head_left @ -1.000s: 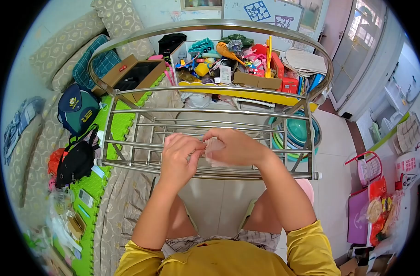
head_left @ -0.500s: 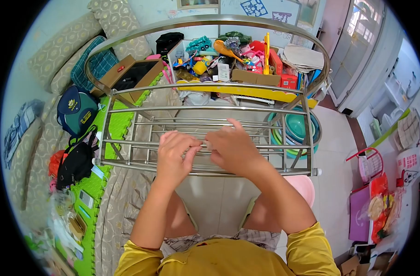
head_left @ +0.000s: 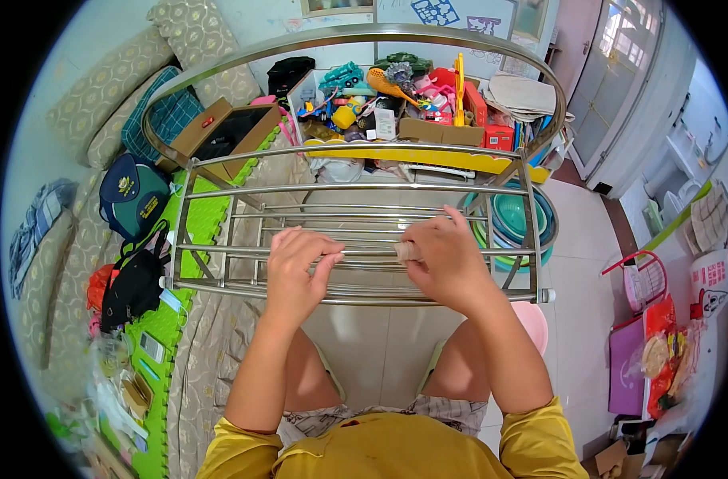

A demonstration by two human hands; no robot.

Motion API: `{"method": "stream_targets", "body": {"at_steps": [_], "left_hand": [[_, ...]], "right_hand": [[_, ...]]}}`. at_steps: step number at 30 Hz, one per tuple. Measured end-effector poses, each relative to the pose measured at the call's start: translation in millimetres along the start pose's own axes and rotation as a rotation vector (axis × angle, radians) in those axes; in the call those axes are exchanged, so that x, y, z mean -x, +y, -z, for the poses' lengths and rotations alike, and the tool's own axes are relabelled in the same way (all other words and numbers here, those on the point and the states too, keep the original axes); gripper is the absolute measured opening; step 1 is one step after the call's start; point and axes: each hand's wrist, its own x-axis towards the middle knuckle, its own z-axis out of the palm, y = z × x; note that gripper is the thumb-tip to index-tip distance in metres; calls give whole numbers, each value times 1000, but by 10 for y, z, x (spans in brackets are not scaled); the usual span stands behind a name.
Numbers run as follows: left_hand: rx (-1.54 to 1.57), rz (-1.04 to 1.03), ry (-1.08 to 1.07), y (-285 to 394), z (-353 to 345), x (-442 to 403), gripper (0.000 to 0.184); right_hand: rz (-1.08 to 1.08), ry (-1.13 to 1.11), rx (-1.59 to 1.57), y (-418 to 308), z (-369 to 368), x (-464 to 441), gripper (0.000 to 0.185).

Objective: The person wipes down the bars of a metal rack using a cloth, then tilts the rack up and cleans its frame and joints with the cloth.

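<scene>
A metal rack (head_left: 356, 190) with a large curved hoop stands in front of my knees, spanning the middle of the view. Over its front bars, my left hand (head_left: 300, 267) is closed with thumb and forefinger pinched together; what lies between them is too small to make out. To the right, my right hand (head_left: 452, 263) is closed around a small beige roll (head_left: 407, 251), its fingers partly hiding it. One rack bar runs through the gap between the two hands.
A bin of toys (head_left: 396, 152) stands behind the rack, beside an open cardboard box (head_left: 256, 124). Stacked basins (head_left: 520, 215) sit at the right. Bags, including a black bag (head_left: 132, 279), lie along the green foam mat (head_left: 160, 319) at left. A pink stool (head_left: 532, 323) is near my right knee.
My right hand has moved to the right with the beige roll, widening the gap between my hands. My left hand stays almost in place, still pinched.
</scene>
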Motion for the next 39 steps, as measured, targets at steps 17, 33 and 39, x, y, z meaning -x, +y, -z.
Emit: {"method": "stream_targets", "body": {"at_steps": [17,33,39], "left_hand": [[21,-15,13,-16,7,19,13],[26,-8,0,-9,-3,11,15],[24,-13,-10,-20,9,-7,13]], "right_hand": [[182,342,-137,-260,-299,-160,19],[-28,116,-196,-456,-371,-323,18],[-48,36,-104,-305,-279,-240,18]]}}
